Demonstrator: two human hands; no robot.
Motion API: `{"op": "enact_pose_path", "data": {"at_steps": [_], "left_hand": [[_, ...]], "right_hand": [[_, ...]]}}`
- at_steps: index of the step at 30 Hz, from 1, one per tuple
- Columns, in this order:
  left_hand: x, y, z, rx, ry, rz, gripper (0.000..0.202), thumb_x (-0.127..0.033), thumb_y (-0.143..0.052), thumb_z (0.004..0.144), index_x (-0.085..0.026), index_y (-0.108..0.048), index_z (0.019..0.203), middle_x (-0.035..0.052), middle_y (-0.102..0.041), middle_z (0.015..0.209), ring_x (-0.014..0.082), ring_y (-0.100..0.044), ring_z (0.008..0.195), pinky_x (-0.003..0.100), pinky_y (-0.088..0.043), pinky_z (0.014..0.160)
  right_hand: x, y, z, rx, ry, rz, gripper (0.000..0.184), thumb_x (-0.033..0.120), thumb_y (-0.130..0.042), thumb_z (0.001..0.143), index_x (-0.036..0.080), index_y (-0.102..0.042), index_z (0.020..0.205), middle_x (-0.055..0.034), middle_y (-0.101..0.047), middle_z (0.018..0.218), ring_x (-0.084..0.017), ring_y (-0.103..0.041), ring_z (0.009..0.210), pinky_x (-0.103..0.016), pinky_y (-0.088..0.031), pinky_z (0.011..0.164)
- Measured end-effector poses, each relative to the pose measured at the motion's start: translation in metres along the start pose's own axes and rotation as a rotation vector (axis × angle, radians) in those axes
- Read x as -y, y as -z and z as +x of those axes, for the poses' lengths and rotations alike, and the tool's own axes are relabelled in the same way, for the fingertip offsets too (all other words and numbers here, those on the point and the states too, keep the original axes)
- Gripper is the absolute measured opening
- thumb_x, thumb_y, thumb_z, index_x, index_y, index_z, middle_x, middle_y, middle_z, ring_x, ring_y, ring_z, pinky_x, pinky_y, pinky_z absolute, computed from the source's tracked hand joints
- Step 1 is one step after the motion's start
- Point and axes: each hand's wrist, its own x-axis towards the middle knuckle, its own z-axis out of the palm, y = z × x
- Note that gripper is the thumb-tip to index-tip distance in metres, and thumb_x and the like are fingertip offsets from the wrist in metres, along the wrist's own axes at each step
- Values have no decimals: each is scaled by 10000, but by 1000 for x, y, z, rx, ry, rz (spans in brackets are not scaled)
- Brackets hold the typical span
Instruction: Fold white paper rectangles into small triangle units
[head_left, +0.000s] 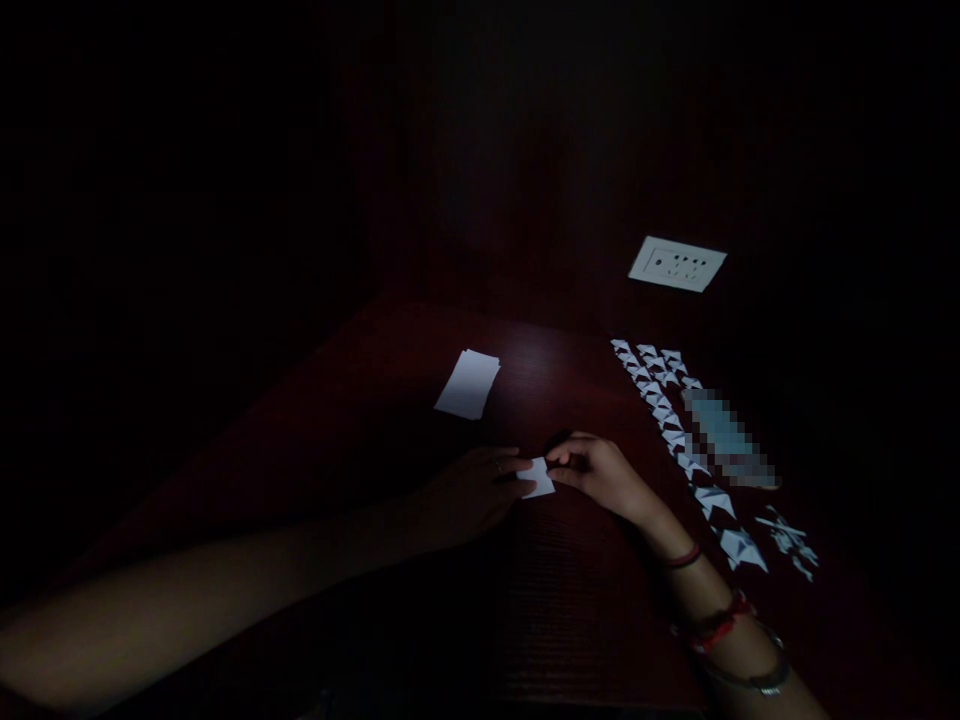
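Note:
A small piece of white paper (537,478) lies on the dark red table, between my two hands. My left hand (484,490) reaches in from the left, its thumb and fingertips on the paper's left part. At the right edge of the paper, my right hand (592,468) has thumb and index finger pinched together. The paper looks folded, but its layers are too dim to make out. Bracelets circle my right wrist and forearm.
A stack of white paper sheets (469,384) lies beyond my hands. Rows of folded paper pieces (661,410) run along the right, beside a blurred-out flat object (727,437) and a pile of paper scraps (789,540). A white socket panel (677,264) is behind; surroundings are dark.

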Motion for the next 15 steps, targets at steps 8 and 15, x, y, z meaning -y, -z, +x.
{"op": "enact_pose_path", "data": {"at_steps": [8,15], "left_hand": [[-6,6,3,72,34,33,303,-187,-431,814,-232,-472,1111,34,-435,1204,205,-331,1150,383,-313,933],[-14,11,9,42,97,49,275,-137,-467,768,-207,-544,1023,80,-370,1249,241,-316,1157,394,-310,917]], "right_hand": [[6,-7,4,19,-78,18,93,186,-576,677,154,-602,760,-9,-549,722,-115,-504,660,-238,-399,621],[7,-10,1,68,-99,54,115,162,-543,691,151,-606,787,-10,-573,733,-116,-525,668,-235,-409,627]]}}
